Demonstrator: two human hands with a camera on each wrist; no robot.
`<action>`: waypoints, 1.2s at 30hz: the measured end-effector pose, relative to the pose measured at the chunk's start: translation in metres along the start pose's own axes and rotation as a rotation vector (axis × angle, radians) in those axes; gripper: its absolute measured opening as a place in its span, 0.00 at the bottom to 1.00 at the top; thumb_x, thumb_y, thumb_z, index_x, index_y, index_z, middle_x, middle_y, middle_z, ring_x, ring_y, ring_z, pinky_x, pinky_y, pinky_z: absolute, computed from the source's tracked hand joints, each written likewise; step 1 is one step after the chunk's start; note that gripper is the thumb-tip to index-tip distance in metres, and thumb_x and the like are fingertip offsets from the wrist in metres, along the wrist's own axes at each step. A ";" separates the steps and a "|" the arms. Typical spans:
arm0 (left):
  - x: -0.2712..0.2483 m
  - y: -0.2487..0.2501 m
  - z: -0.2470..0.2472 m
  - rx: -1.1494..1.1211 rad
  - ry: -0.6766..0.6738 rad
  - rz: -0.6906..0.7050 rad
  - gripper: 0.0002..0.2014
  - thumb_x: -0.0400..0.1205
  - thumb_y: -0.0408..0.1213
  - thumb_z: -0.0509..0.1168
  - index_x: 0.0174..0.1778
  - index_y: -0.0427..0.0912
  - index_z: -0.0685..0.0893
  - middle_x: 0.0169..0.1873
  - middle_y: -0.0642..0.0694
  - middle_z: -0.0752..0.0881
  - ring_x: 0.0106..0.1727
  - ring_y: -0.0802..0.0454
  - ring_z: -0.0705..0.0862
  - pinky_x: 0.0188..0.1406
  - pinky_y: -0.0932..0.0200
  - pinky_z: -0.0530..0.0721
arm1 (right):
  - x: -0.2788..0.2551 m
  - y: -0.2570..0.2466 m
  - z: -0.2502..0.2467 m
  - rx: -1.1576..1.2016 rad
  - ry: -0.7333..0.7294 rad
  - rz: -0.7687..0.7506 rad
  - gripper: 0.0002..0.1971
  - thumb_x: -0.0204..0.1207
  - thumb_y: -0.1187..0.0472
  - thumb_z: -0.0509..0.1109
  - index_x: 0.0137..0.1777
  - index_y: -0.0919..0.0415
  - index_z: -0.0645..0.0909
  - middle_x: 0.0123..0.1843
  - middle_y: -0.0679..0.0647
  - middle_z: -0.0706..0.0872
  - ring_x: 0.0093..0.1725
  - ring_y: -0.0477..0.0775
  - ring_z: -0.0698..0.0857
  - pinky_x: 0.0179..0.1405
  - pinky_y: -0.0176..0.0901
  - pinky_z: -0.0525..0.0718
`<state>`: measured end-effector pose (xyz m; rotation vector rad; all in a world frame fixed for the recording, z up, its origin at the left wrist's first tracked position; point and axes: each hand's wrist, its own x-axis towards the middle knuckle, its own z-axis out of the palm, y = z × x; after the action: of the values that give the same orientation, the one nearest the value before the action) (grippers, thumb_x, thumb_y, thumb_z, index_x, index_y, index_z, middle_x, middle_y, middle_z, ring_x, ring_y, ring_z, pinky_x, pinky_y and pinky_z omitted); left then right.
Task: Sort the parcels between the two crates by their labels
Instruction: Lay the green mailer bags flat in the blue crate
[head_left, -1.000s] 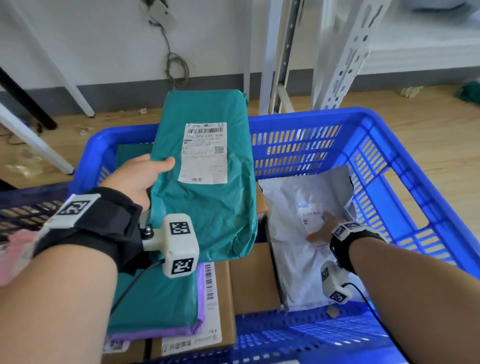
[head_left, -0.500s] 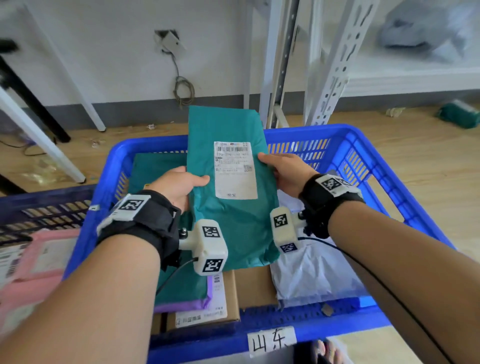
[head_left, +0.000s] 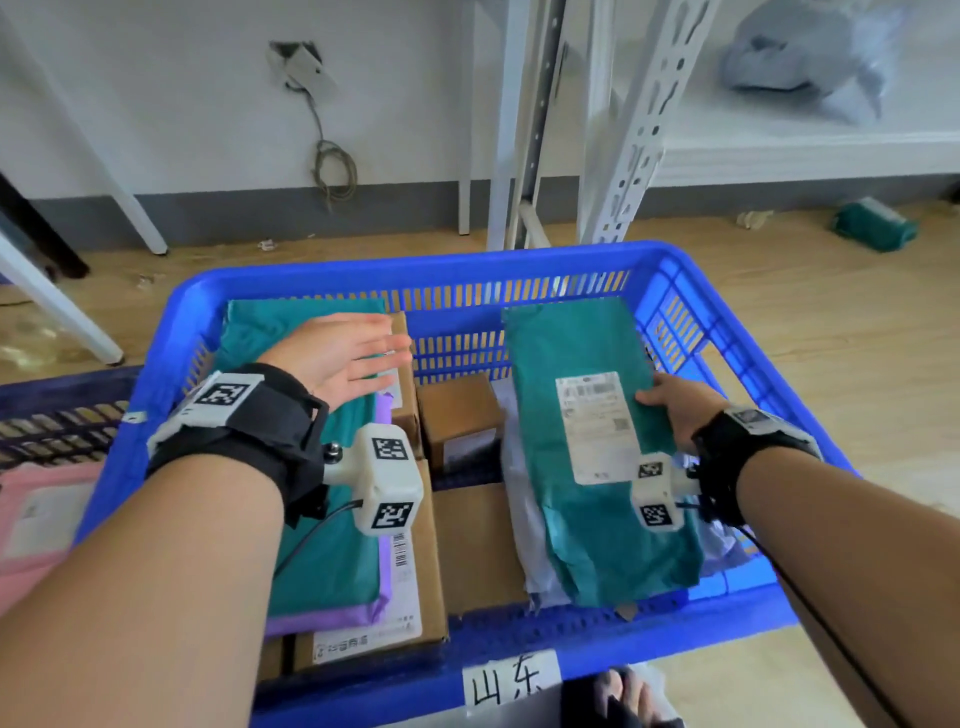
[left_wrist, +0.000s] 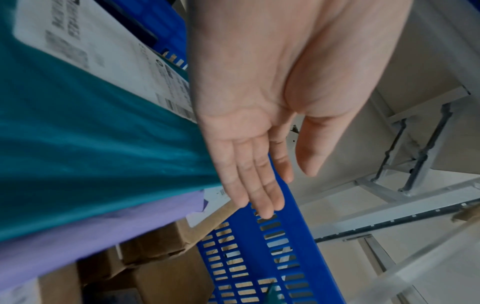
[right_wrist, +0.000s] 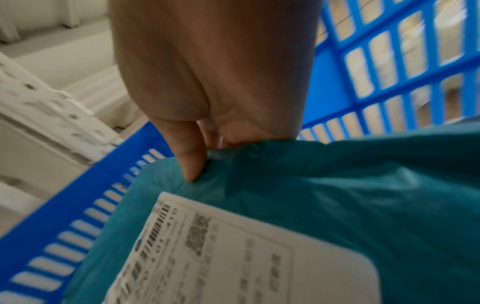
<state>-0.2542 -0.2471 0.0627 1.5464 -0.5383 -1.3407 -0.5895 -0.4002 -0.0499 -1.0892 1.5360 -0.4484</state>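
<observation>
A teal parcel (head_left: 582, 441) with a white label lies lengthwise at the right side of the blue crate (head_left: 457, 270), on top of a grey-white bag. My right hand (head_left: 670, 410) pinches its right edge, thumb on top (right_wrist: 192, 164). My left hand (head_left: 348, 358) hovers open, fingers straight, over a second teal parcel (head_left: 311, 545) lying on a purple parcel at the crate's left. In the left wrist view the open left hand (left_wrist: 259, 164) holds nothing, and the teal parcel (left_wrist: 91, 144) sits beside it.
Cardboard boxes (head_left: 457, 415) fill the crate's middle and bottom. A handwritten tag (head_left: 511, 686) sticks on the crate's near rim. A dark crate (head_left: 57, 415) with a pink parcel (head_left: 36, 519) stands at left. White shelving uprights (head_left: 623, 130) rise behind.
The teal parcel went from both hands at the crate's centre down to the crate's right side. My left hand released it and moved left, opening over the other teal parcel.
</observation>
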 end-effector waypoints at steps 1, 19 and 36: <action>0.002 0.000 -0.001 0.001 -0.004 0.001 0.04 0.84 0.35 0.64 0.53 0.44 0.80 0.56 0.39 0.88 0.54 0.46 0.88 0.53 0.53 0.84 | 0.012 0.015 -0.013 -0.120 0.030 0.007 0.13 0.79 0.68 0.65 0.60 0.54 0.78 0.56 0.62 0.89 0.52 0.59 0.89 0.61 0.61 0.84; 0.016 -0.003 -0.011 0.000 0.065 -0.014 0.08 0.83 0.37 0.65 0.58 0.44 0.80 0.51 0.44 0.89 0.52 0.49 0.89 0.52 0.54 0.84 | 0.011 0.031 0.023 -1.301 0.071 -0.112 0.31 0.72 0.51 0.76 0.75 0.56 0.74 0.70 0.61 0.80 0.67 0.61 0.81 0.62 0.48 0.80; -0.015 0.007 -0.043 0.140 0.250 -0.007 0.04 0.85 0.34 0.62 0.46 0.46 0.80 0.41 0.45 0.86 0.41 0.53 0.85 0.46 0.57 0.81 | -0.021 -0.030 0.063 -1.269 0.091 -0.207 0.19 0.78 0.48 0.67 0.58 0.62 0.85 0.55 0.59 0.86 0.51 0.61 0.83 0.46 0.43 0.80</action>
<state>-0.2174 -0.2214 0.0717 1.8014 -0.4769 -1.1128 -0.5212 -0.3803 -0.0323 -2.2068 1.7832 0.4639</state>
